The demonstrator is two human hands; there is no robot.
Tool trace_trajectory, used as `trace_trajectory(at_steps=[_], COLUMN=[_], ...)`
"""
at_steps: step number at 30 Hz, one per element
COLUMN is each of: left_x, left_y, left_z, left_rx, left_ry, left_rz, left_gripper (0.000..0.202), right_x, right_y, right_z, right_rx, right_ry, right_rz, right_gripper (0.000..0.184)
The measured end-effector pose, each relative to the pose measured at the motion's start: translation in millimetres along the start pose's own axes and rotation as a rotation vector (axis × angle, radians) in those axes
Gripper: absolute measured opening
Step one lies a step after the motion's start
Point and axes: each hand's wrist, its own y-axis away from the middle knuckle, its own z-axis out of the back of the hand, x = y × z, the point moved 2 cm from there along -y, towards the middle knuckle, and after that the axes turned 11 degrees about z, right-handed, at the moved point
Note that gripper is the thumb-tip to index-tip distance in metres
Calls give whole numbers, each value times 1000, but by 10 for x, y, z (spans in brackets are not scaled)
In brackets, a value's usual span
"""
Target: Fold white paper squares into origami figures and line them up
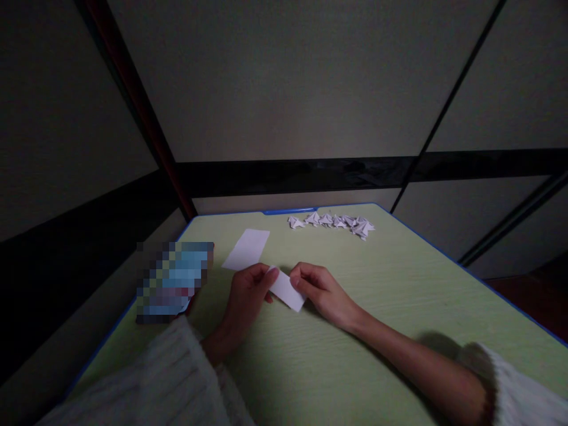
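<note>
A small white paper strip lies on the pale green table, held at both ends. My left hand pinches its left end with the fingertips pressed on it. My right hand grips the right side, fingers curled over the edge. Just beyond my left hand lies a flat white paper rectangle. A row of several small folded white paper pieces sits near the far edge of the table.
A blurred-out object rests at the table's left edge. The table has a blue rim and stands against a pale panelled wall with dark frames. The room is dim.
</note>
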Motion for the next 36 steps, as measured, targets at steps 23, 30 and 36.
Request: trace_trajectory(at_steps=[23,30,36], left_x=[88,40,-36], left_y=[-130,-84,24], left_z=[225,170,26], left_rx=[-370,-266,-85], left_ry=[208,126,44], left_rz=[40,-4,-19], left_gripper=[20,21,19], right_x=[97,82,98], right_y=[-7,-43,-44], right_z=[-48,45,-14], right_rx=[61,-114,-5], right_ry=[-27,-78,-145], right_rz=[-51,-63,-93], right_gripper=[9,12,22])
